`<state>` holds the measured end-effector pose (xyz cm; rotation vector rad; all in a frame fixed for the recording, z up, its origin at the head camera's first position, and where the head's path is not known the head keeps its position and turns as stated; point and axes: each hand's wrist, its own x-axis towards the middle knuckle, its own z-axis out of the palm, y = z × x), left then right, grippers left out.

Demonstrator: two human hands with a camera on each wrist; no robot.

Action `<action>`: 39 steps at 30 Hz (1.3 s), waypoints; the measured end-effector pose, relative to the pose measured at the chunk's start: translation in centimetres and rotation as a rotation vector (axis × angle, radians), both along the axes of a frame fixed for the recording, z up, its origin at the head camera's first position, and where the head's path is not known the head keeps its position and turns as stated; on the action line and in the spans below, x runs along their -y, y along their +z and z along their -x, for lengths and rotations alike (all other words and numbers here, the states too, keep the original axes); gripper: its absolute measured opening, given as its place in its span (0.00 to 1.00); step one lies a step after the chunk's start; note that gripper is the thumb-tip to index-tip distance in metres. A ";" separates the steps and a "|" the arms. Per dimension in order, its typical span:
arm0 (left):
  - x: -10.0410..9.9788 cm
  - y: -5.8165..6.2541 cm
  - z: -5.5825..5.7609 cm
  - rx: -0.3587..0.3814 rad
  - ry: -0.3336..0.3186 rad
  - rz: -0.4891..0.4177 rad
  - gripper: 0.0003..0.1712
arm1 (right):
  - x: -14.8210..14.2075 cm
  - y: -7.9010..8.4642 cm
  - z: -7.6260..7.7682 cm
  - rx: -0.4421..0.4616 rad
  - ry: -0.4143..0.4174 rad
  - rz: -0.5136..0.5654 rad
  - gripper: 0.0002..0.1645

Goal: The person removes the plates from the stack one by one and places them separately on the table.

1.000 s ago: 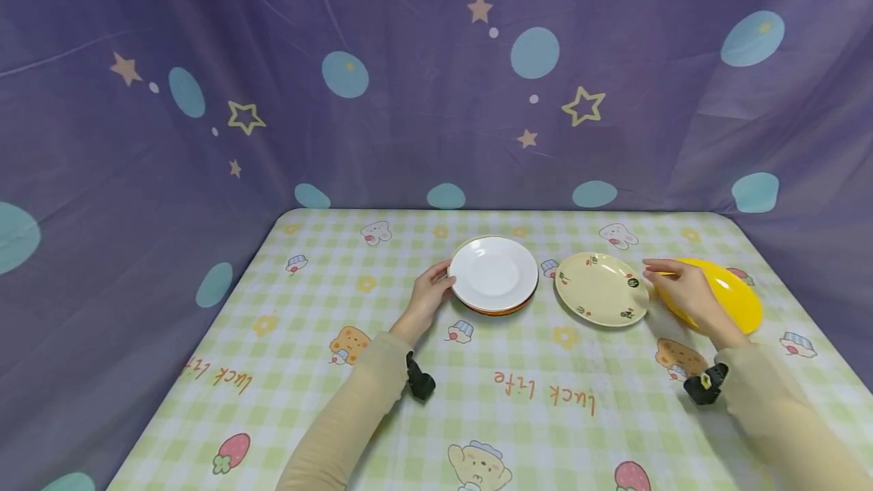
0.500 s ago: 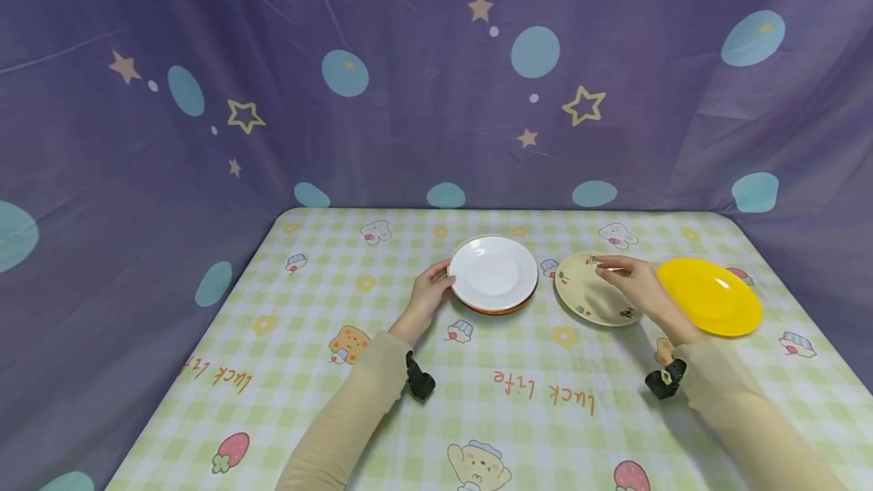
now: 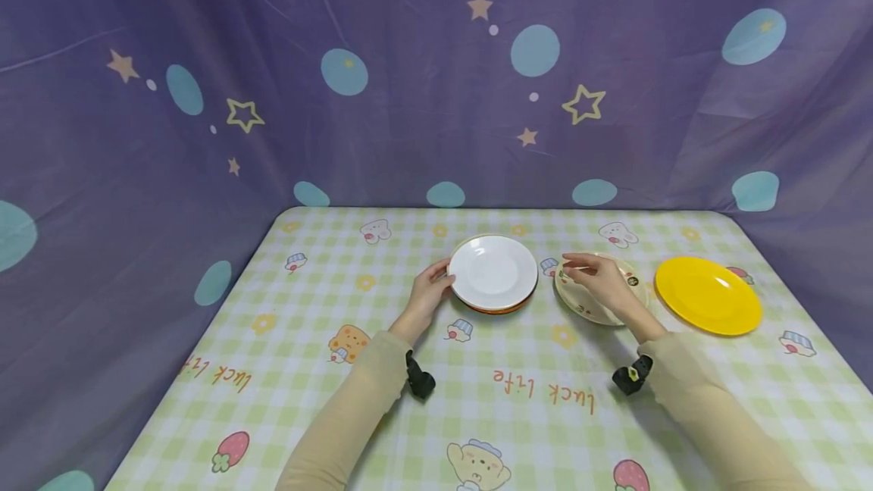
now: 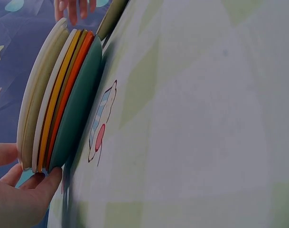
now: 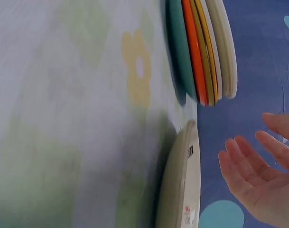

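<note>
A stack of plates point(image 4: 54, 104) stands mid-table, a white plate point(image 3: 494, 271) on top and a teal one at the bottom. Orange, yellow and cream rims show between them in the left wrist view. My left hand point(image 3: 426, 295) holds the stack at its left edge, fingers and thumb spread across the rims. To the right lies a cream plate point(image 3: 576, 300) with small printed pictures. My right hand point(image 3: 605, 285) hovers above that plate, fingers loosely bent with nothing between them; the right wrist view shows it point(image 5: 263, 175) apart from the rim.
A yellow plate point(image 3: 709, 295) lies at the right of the table, beside the cream one. The table has a green checked cloth point(image 3: 286, 430). A purple curtain point(image 3: 423, 142) hangs behind and at the sides.
My right hand has moved left, from between the yellow and cream plates to above the cream plate's left part. My left hand and the plates have stayed in place.
</note>
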<state>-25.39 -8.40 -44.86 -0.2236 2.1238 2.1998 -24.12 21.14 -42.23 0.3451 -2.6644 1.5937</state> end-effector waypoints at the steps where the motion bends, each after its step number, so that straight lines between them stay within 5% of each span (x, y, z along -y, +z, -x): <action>1: 0.0 0.0 0.0 0.001 0.002 0.000 0.24 | 0.3 0.1 0.0 0.009 0.002 0.008 0.24; 20: -0.1 -0.2 0.3 -0.002 0.009 -0.002 0.24 | 4.1 -0.7 0.9 0.082 -0.048 0.152 0.24; 39: 0.0 -0.2 0.1 0.002 0.009 0.004 0.24 | 5.5 -1.3 1.3 0.151 -0.133 0.161 0.26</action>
